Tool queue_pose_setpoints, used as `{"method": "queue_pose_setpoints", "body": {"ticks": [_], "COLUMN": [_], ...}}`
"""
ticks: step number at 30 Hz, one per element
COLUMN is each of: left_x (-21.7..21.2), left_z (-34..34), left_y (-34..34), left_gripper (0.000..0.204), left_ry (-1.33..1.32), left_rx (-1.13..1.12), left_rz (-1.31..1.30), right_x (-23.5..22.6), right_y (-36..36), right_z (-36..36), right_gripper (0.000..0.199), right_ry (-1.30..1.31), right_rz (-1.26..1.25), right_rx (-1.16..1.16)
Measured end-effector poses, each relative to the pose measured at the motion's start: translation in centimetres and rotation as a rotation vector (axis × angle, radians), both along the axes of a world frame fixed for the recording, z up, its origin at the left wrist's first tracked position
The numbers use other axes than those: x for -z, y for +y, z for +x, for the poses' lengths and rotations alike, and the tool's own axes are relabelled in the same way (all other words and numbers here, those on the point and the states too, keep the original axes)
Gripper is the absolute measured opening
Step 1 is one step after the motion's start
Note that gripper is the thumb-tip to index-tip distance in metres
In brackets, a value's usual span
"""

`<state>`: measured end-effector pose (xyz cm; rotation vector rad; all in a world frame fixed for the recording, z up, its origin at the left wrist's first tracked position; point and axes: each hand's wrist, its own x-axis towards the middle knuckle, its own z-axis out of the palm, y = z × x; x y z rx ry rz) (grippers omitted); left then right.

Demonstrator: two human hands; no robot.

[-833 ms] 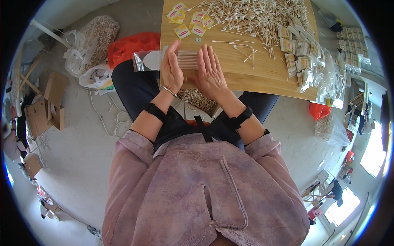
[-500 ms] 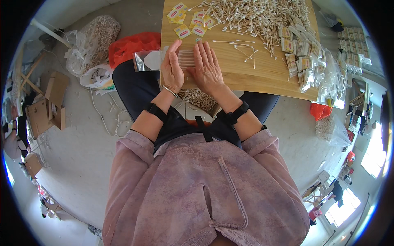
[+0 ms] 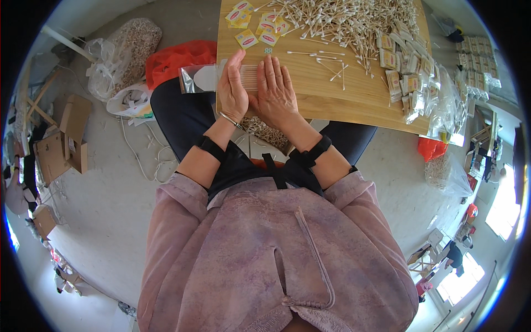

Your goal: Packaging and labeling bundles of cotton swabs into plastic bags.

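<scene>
A flat row of cotton swabs [image 3: 249,76] lies side by side at the table's near left, between my two hands. My left hand [image 3: 233,91] stands on edge at the row's left end, its fingers stretched out. Along the right end, my right hand [image 3: 274,88] lies palm down with straight fingers, over the swab tips. A clear and silvery plastic bag [image 3: 189,83] with a white rounded piece inside sticks out past the table's left edge, beside my left hand. Its other end is hidden by the hand. Small yellow and white printed cards [image 3: 246,39] lie just beyond my hands.
A big heap of loose cotton swabs [image 3: 343,22] covers the far table [image 3: 326,102]. Filled packets [image 3: 410,84] pile up at its right edge. Below the near edge sits a box of swabs [image 3: 264,130]. Left stand a red bag [image 3: 180,62] and a clear sack [image 3: 138,41].
My right hand has shifted slightly left, closer to my left hand, covering more of the swab row. The gap between the hands is narrower. The bag has risen slightly in view.
</scene>
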<state>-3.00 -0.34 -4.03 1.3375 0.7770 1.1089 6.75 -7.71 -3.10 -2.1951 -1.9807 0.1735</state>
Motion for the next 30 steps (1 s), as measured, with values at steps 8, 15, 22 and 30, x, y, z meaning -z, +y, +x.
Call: {"method": "queue_pose_setpoints", "body": {"ticks": [8, 15, 22, 30], "left_x": [-0.9, -1.2, -1.0, -1.3], "left_z": [-2.4, -5.3, -4.2, -5.7], "left_y": [0.1, -2.5, -2.7, -2.6], "left_gripper": [0.025, 0.03, 0.043, 0.041], "left_ry": [0.374, 0.759, 0.854, 0.975], "left_rx": [-0.008, 0.177, 0.187, 0.14], "left_rz": [0.258, 0.677, 0.813, 0.763], "right_x": [-0.1, -0.7, 0.2, 0.0], "right_y": [0.2, -0.1, 0.0, 1.3], "right_z": [0.1, 0.0, 0.5, -1.0], "right_gripper": [0.084, 0.081, 0.076, 0.076], "right_ry": [0.044, 0.064, 0.014, -0.095], "right_rz": [0.029, -0.02, -0.016, -0.015], "right_rx": [-0.005, -0.003, 0.005, -0.032]}}
